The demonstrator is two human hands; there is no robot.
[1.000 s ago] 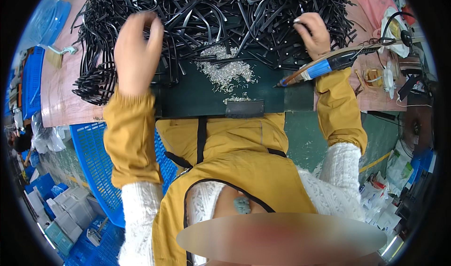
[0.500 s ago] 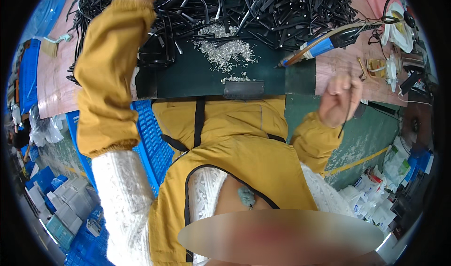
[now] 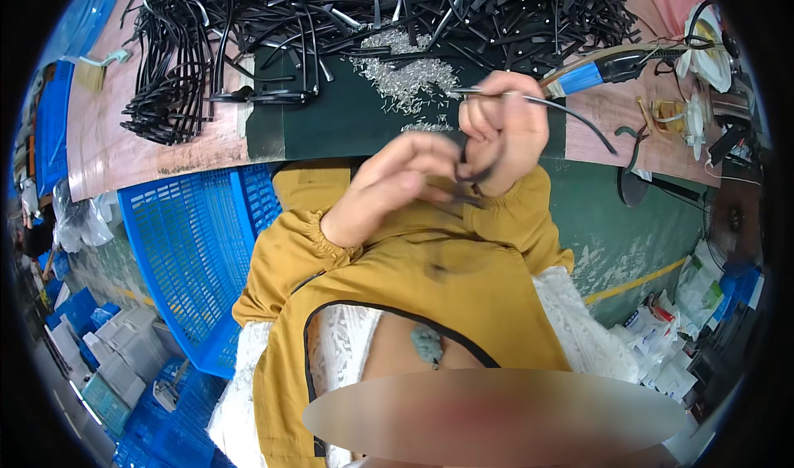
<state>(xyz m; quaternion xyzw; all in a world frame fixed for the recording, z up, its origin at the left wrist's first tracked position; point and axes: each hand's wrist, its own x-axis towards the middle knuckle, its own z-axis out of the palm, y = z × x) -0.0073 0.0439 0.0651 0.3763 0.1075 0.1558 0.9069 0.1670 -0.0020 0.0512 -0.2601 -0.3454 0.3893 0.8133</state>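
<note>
My right hand (image 3: 514, 129) is closed around a thin black eyeglass temple (image 3: 579, 119); its pale metallic end points left and its curved end hangs to the right. Close beside it, my left hand (image 3: 395, 177) has its fingers curled at a dark eyeglass frame (image 3: 480, 170), smeared by motion between the two hands. Both hands are over my lap at the table's front edge. Behind them, small silvery pins (image 3: 409, 83) lie heaped on a dark green mat (image 3: 331, 133).
Black eyeglass temples (image 3: 529, 13) are piled along the back. Several black eyeglass frames (image 3: 169, 104) lie stacked at the left. An electric screwdriver (image 3: 583, 78) with a blue band lies right of my right hand, pliers (image 3: 633, 137) farther right. A blue basket (image 3: 194, 253) stands below left.
My left arm has drawn back from the far left of the table to the middle. My right hand has moved left to meet it, and a dark frame now shows between them.
</note>
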